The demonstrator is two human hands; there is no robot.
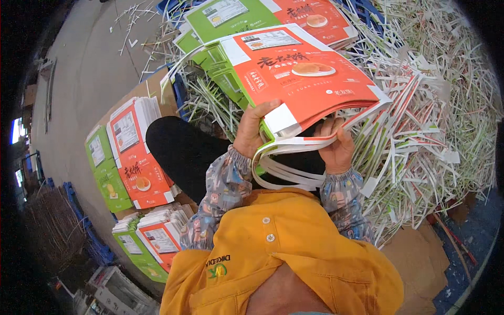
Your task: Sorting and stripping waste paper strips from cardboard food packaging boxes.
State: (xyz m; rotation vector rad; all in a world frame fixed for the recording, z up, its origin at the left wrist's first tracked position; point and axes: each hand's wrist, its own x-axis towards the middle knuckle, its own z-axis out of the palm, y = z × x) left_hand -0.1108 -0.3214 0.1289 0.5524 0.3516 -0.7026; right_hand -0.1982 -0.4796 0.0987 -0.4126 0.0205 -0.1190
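In front of me lies a stack of printed flat carton sheets (pixel 341 86), orange with a pale round cake picture and green along its left side. My left hand (pixel 253 128) is closed around the stack's near left corner, its thumb on the white flap. My right hand (pixel 337 149) has its fingers curled around white and orange trim strips (pixel 302 140) at the near edge. These strips bow down in loops between my hands, and some still run along the sheets' right corner. More green and orange sheets (pixel 231 22) lie beneath and beyond the held stack.
A large heap of shredded paper trim (pixel 420 152) fills the right side. To the left, orange and green stacks of sheets (pixel 126 131) stand on cardboard beside my dark-clothed knee (pixel 176 149). Flattened brown cardboard (pixel 417 257) lies at the lower right. Grey floor (pixel 79 68) extends at the upper left.
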